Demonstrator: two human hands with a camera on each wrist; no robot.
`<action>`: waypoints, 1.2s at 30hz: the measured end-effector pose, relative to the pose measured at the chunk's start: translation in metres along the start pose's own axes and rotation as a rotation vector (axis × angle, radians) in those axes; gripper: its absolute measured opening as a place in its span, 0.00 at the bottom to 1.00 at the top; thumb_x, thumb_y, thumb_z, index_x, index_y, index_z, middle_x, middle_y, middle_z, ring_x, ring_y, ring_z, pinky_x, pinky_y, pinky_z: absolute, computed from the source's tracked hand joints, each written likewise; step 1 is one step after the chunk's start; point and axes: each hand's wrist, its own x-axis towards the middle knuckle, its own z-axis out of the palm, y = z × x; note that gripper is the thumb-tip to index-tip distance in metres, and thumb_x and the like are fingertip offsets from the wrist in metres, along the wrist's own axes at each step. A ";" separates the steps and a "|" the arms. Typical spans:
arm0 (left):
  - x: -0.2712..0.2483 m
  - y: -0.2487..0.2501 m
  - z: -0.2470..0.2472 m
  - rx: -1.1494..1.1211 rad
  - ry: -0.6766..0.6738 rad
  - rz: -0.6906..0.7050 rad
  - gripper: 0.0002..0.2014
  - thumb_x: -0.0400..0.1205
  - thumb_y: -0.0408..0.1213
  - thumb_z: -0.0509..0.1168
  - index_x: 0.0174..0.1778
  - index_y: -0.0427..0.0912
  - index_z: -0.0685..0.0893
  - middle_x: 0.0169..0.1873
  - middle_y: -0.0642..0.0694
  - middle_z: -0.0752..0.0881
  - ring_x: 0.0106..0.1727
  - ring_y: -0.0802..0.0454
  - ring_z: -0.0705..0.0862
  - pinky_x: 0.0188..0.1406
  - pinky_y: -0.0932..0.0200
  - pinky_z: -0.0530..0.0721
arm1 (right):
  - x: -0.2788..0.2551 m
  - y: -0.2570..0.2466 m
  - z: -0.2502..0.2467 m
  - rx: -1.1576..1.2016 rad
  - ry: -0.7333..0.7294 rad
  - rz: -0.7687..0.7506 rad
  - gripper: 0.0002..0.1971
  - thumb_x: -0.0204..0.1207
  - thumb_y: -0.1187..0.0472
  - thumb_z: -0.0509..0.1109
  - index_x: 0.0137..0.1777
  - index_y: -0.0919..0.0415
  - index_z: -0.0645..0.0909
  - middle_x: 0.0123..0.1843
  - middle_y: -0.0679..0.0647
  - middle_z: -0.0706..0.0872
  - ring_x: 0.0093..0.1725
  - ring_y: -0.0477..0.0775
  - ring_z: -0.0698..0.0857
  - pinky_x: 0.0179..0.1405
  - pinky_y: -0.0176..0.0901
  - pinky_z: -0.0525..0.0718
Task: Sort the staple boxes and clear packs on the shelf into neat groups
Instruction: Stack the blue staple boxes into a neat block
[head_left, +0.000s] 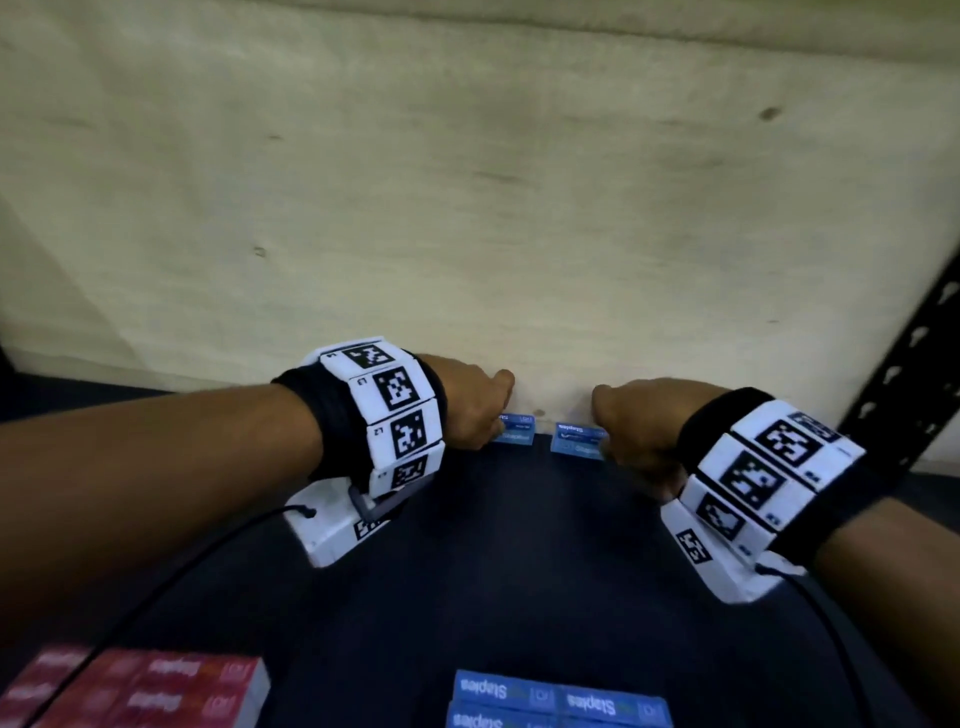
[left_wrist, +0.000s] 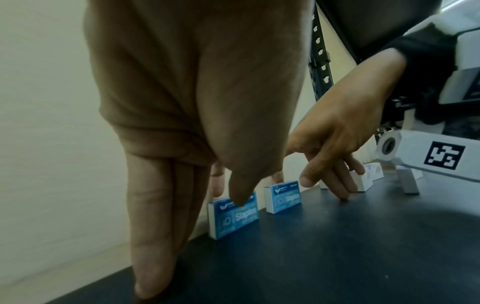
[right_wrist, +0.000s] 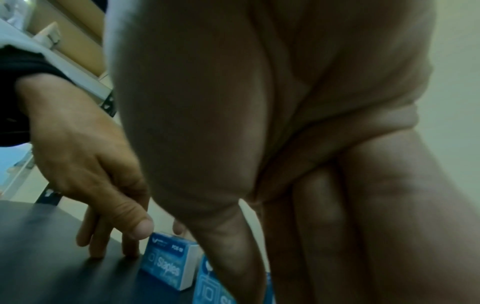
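Two blue staple boxes stand on edge at the back of the dark shelf (head_left: 519, 545), against the cream wall. My left hand (head_left: 497, 415) pinches the left blue box (head_left: 515, 429) (left_wrist: 233, 214), thumb on its front face and forefinger behind it. Its other fingers (left_wrist: 155, 236) point straight down to the shelf. My right hand (head_left: 602, 434) holds the right blue box (head_left: 575, 441) (left_wrist: 283, 197) the same way, thumb in front (right_wrist: 233, 257), a fingertip behind, the remaining fingers touching the shelf. A narrow gap separates the two boxes.
A group of red staple boxes (head_left: 156, 686) lies at the front left, and flat blue staple boxes (head_left: 556, 701) at the front middle. Small pale packs (left_wrist: 363, 181) sit by the wall beyond my right hand. A black perforated rack post (head_left: 904, 395) rises on the right.
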 end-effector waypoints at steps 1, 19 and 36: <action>0.001 0.001 0.001 0.014 0.000 0.002 0.21 0.90 0.47 0.52 0.74 0.39 0.62 0.32 0.48 0.71 0.29 0.53 0.71 0.41 0.54 0.73 | 0.001 -0.001 0.000 -0.015 0.003 -0.002 0.06 0.84 0.63 0.63 0.55 0.63 0.70 0.36 0.51 0.75 0.29 0.48 0.71 0.22 0.39 0.65; -0.036 0.007 0.011 -0.017 -0.078 0.027 0.16 0.90 0.44 0.53 0.69 0.40 0.67 0.60 0.38 0.81 0.52 0.42 0.79 0.53 0.50 0.77 | -0.040 0.006 0.020 0.151 -0.004 -0.088 0.13 0.87 0.55 0.59 0.67 0.61 0.69 0.52 0.57 0.79 0.45 0.56 0.76 0.46 0.45 0.73; -0.129 0.031 0.016 -0.043 -0.182 0.213 0.11 0.88 0.48 0.56 0.58 0.47 0.76 0.43 0.53 0.83 0.44 0.51 0.80 0.48 0.55 0.78 | -0.128 0.006 0.047 0.383 -0.088 -0.257 0.06 0.80 0.49 0.71 0.54 0.46 0.81 0.44 0.40 0.84 0.40 0.38 0.80 0.44 0.33 0.77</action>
